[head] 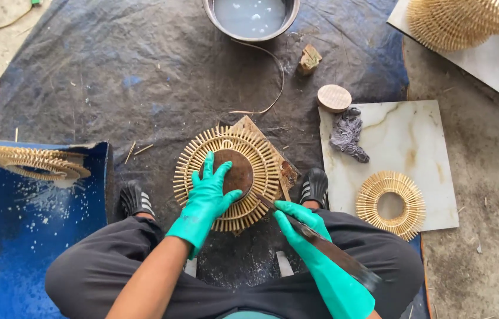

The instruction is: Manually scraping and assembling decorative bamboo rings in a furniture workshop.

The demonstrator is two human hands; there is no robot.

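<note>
**weave_fan:** Over on the far left, leaning on a blue plastic sheet (7,236), there's a flat ring of pale bamboo sticks (34,162), well clear of both hands. Does the person touch it at all?

**splitcane:** Nope. Going rightward, the left hand in a teal rubber glove (207,198) is spread wide, palm down, fingers fanned over a round dark-brown disc (235,171). That disc sits dead centre on the big round sunburst of bamboo sticks (226,177), which lies flat on a small wooden board (282,168) on the dark tarp (143,77), right between the person's black shoes.

**weave_fan:** And the other hand?

**splitcane:** The right hand, also teal-gloved (299,224), is closed around a long dark rusty blade (314,236). The blade's long axis runs diagonally, from lower right by the knee up-left to the sunburst's lower right rim, where the tip appears to touch the stick ends. So the sunburst lies up and to the left of the right hand, and the left hand is already on top of it, so the left is the nearer one.

**weave_fan:** Anything further right?

**splitcane:** A white marbled tile (415,130) with a grey rag (349,134) and a smaller bamboo-stick ring (391,204). A metal bowl of cloudy liquid (251,18) sits at the top.
</note>
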